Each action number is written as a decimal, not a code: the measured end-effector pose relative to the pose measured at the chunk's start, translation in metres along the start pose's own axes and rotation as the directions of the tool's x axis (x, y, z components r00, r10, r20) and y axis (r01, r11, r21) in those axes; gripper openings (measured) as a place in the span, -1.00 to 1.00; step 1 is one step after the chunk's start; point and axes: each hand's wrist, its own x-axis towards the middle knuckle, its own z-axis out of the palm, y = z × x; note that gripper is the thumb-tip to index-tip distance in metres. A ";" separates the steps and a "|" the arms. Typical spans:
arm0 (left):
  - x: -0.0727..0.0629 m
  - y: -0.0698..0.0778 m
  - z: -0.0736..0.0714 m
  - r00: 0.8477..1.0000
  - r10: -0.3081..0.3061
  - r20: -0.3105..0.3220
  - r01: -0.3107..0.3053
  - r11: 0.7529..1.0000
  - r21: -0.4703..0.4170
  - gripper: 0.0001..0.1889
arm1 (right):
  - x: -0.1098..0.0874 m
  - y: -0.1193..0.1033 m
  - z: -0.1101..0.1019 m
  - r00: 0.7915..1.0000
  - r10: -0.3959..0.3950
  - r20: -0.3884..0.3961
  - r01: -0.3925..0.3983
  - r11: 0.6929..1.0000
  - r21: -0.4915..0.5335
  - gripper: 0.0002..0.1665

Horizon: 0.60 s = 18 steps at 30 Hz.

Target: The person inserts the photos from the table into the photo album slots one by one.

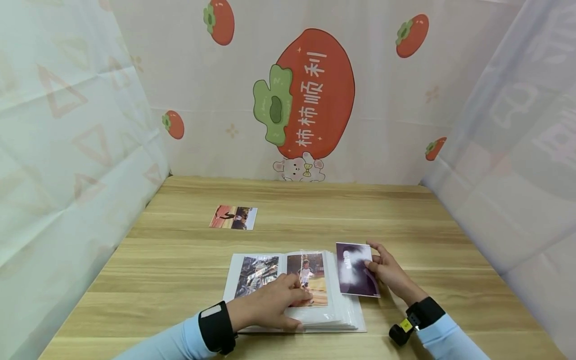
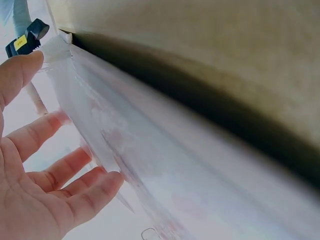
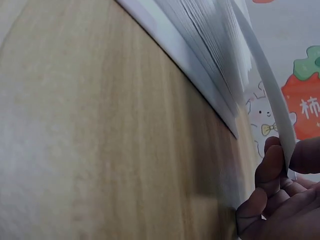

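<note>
Beside album (image 1: 315, 316), right hand (image 1: 390, 271) pinching photo (image 1: 354, 280)

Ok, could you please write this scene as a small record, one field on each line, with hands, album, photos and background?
Left hand: rests on the open album, partly covering the right page photo
Right hand: pinches a dark purple photo by its right edge
Album: lies on the wood-patterned table, photos visible on both pages
Loose photo: flat on the table, beyond the album, toward its left
Backdrop: pale, with red fruit prints
</note>
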 end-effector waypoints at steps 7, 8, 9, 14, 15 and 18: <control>0.000 0.001 -0.002 1.000 -0.003 0.019 0.003 1.000 -0.010 -0.41 | -0.001 0.005 -0.014 0.997 0.012 -0.076 -0.017 0.998 -0.066 -0.34; 0.000 0.002 -0.002 1.000 -0.002 0.021 0.002 1.000 -0.008 -0.41 | -0.001 0.005 -0.016 0.996 0.020 -0.085 -0.026 0.997 -0.075 -0.34; 0.000 0.002 -0.002 1.000 0.001 0.021 -0.001 1.000 -0.004 -0.41 | -0.001 0.006 -0.019 0.995 0.032 -0.091 -0.039 0.996 -0.081 -0.34; 0.001 0.002 -0.003 1.000 0.015 0.016 -0.015 1.000 0.023 -0.43 | -0.002 0.007 -0.025 0.991 0.067 -0.119 -0.085 0.986 -0.147 -0.35; 0.001 0.002 -0.003 1.000 0.017 0.015 -0.017 0.999 0.028 -0.43 | -0.002 0.007 -0.026 0.990 0.069 -0.124 -0.089 0.983 -0.161 -0.35; 0.002 0.002 -0.002 1.000 0.019 0.010 -0.020 0.999 0.037 -0.43 | -0.001 0.007 -0.027 0.987 0.059 -0.148 -0.092 0.971 -0.222 -0.34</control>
